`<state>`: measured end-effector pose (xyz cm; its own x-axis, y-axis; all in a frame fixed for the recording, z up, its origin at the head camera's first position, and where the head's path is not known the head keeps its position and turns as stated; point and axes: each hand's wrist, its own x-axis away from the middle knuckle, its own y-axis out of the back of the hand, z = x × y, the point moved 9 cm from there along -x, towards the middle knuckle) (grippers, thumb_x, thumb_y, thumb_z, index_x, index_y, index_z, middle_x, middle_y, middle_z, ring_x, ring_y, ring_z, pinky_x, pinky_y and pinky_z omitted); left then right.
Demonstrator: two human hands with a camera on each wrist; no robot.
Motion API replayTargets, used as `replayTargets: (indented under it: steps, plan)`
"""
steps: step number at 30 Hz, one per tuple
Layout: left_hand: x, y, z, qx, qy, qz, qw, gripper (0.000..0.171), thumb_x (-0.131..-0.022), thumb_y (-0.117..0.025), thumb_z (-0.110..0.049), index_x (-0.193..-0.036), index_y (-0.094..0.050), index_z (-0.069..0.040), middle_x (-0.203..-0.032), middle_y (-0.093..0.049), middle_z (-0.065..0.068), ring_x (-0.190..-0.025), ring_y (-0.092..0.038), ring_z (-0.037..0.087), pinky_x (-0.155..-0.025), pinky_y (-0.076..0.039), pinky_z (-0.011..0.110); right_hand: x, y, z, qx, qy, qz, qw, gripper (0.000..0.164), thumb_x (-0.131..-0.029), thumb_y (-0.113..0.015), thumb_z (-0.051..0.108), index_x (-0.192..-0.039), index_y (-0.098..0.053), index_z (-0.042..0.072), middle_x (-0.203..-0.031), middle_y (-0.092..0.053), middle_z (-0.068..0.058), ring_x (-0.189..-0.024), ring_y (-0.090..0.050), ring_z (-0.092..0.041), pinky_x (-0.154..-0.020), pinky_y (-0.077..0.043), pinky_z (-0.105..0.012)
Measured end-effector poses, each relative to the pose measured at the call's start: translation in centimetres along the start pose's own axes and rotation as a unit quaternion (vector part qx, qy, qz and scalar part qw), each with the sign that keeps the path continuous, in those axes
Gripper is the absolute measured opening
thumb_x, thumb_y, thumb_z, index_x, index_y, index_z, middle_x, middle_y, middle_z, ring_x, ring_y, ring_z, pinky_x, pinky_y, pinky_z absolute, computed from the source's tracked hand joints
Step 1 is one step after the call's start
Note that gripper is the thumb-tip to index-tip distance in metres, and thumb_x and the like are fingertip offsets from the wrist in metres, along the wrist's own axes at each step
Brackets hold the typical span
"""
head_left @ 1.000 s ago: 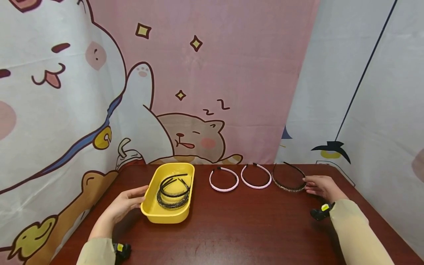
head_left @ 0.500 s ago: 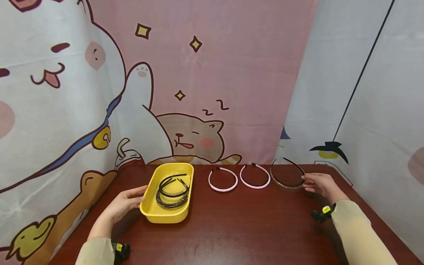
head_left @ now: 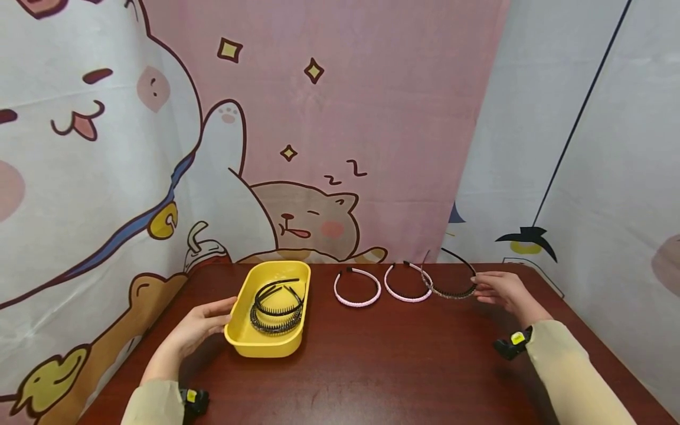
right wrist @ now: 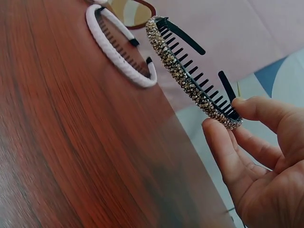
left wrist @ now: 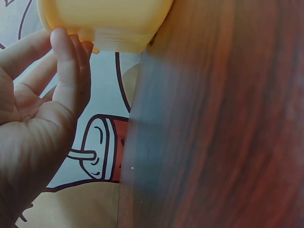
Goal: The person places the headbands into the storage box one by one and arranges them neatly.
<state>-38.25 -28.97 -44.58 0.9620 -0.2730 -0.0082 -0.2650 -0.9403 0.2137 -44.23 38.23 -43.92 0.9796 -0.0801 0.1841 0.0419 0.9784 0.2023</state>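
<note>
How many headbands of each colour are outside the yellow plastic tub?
Pale pink curved headbands: 2
Black toothed headband with gold-and-silver sparkles, held in the right hand: 1
Total: 3

Both arms (head_left: 576, 378) reach forward in cream sleeves (head_left: 154, 404); the left hand (head_left: 198, 327) has fingers (head_left: 219, 307) nearly straight, the right hand (head_left: 501, 290) pinches with its fingertips (right wrist: 247, 105).
</note>
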Motion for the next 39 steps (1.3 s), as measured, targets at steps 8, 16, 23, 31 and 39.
replayTargets:
  steps: [8,16,23,31,39]
  plan:
    - [0.2,-0.2,-0.3,0.003,-0.011,0.009,0.9999,0.059,-0.096,-0.060,-0.009,-0.145,-0.034,0.009,-0.143,-0.038,0.033,-0.105,-0.063,0.018,-0.083,-0.053,0.031,0.2,-2.1,0.6,-0.009,0.016,0.026,1.000,0.065,-0.094,-0.066,0.023,-0.137,-0.037,-0.016,-0.085,-0.066,-0.003,-0.076,-0.070,-0.020,-0.068,-0.057,-0.033]
    - [0.3,-0.2,-0.4,0.006,-0.014,0.008,0.9999,0.059,-0.096,-0.060,-0.009,-0.145,-0.033,0.009,-0.143,-0.038,0.034,-0.103,-0.064,0.017,-0.082,-0.054,0.031,0.6,-3.5,1.0,-0.007,0.025,0.032,0.999,0.056,-0.095,-0.063,0.020,-0.133,-0.042,-0.015,-0.084,-0.066,-0.005,-0.076,-0.070,-0.021,-0.071,-0.057,-0.036]
    - [0.2,-0.1,-0.3,0.010,-0.013,0.006,0.9998,0.060,-0.095,-0.060,-0.008,-0.145,-0.033,0.009,-0.143,-0.037,0.034,-0.103,-0.064,0.016,-0.082,-0.054,0.031,1.0,-4.7,1.5,-0.020,0.039,0.049,0.998,0.054,-0.094,-0.065,0.017,-0.131,-0.044,-0.016,-0.082,-0.067,-0.006,-0.075,-0.070,-0.022,-0.073,-0.057,-0.039]
    - [0.2,-0.2,-0.4,0.007,-0.019,0.012,0.9997,0.058,-0.096,-0.058,-0.007,-0.145,-0.032,0.010,-0.144,-0.036,0.034,-0.106,-0.063,0.017,-0.083,-0.053,0.031,1.5,-6.3,2.1,-0.004,0.053,0.058,0.997,0.060,-0.092,-0.067,0.016,-0.134,-0.041,-0.018,-0.085,-0.066,-0.008,-0.076,-0.070,-0.023,-0.071,-0.057,-0.039]
    - [0.2,-0.1,-0.3,0.003,-0.017,0.011,0.9998,0.059,-0.096,-0.059,-0.008,-0.145,-0.032,0.010,-0.144,-0.036,0.035,-0.107,-0.062,0.019,-0.083,-0.053,0.031,1.7,-8.0,2.7,0.000,0.060,0.075,0.995,0.060,-0.093,-0.066,0.015,-0.135,-0.040,-0.018,-0.085,-0.067,-0.008,-0.075,-0.070,-0.022,-0.069,-0.058,-0.038]
